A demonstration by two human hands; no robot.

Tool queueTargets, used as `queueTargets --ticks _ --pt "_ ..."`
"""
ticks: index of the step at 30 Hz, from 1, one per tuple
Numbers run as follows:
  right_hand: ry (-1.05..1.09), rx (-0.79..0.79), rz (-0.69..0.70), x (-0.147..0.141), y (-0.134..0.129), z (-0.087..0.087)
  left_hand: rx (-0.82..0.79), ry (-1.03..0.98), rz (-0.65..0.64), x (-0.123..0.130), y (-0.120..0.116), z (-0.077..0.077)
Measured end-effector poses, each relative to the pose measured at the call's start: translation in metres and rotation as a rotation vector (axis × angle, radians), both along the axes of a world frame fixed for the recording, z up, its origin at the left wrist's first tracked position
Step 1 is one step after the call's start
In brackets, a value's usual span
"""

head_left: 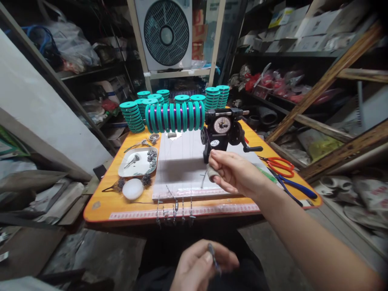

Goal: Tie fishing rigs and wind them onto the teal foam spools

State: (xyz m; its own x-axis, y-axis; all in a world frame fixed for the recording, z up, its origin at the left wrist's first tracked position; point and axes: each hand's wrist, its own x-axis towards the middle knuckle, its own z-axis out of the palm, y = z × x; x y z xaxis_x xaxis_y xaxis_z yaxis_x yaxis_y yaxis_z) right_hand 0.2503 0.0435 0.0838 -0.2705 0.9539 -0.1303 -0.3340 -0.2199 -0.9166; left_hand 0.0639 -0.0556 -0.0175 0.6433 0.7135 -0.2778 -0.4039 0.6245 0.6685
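Note:
My right hand (226,169) is closed in a pinch in front of the black hand-crank winder (222,133). A thin dark line seems to run from the winder to its fingertips. A grey finger sleeve (213,173) covers one finger. Low in front, my left hand (204,264) pinches a small dark metal piece (214,256) between thumb and fingers; its exact kind is unclear. On the winder's shaft sits a row of teal spools (175,116) wound with purple line. Fine lines hang from them to small metal tackle pieces (175,210) at the table's front edge.
Stacks of teal spools (131,115) stand at the back of the orange table (97,204). A white tray (124,171) of small metal parts and a white round dish (132,189) lie left. Red-handled scissors (280,165) and blue-handled pliers (298,189) lie right.

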Motion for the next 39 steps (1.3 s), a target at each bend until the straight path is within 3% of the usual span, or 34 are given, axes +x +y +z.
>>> queueTargets --ticks 2,4,7,11,15,19,22,26,31,39 --pt "-0.221 0.116 0.031 0.003 -0.002 0.006 0.291 0.113 0.069 0.002 0.015 0.004" --pt "-0.51 0.249 0.054 0.007 -0.003 0.013 0.468 0.125 0.09 0.008 0.034 0.012" --pt "-0.811 0.39 0.038 0.011 -0.003 0.02 0.498 0.119 0.094 0.023 0.062 0.03" --pt "-0.928 0.5 0.04 0.013 -0.002 0.024 0.52 0.104 0.085 0.044 0.089 0.056" --pt "-0.811 0.401 0.058 0.016 -0.002 0.02 0.51 0.119 0.053 0.052 0.096 0.064" --pt "-0.277 0.115 0.159 0.016 0.0 0.011 0.503 0.124 0.079 0.051 0.094 0.063" --pt "0.045 -0.07 0.114 0.01 0.005 0.005 0.449 0.093 0.118 0.05 0.09 0.064" --pt "0.112 -0.141 0.015 0.0 0.012 0.001 0.3 0.06 0.123 0.045 0.081 0.062" --pt "0.159 -0.171 -0.078 0.001 0.016 0.003 0.171 0.055 0.022 0.036 0.062 0.048" --pt "0.178 -0.197 -0.057 0.004 0.017 -0.001 0.027 0.064 0.01 0.028 0.041 0.029"
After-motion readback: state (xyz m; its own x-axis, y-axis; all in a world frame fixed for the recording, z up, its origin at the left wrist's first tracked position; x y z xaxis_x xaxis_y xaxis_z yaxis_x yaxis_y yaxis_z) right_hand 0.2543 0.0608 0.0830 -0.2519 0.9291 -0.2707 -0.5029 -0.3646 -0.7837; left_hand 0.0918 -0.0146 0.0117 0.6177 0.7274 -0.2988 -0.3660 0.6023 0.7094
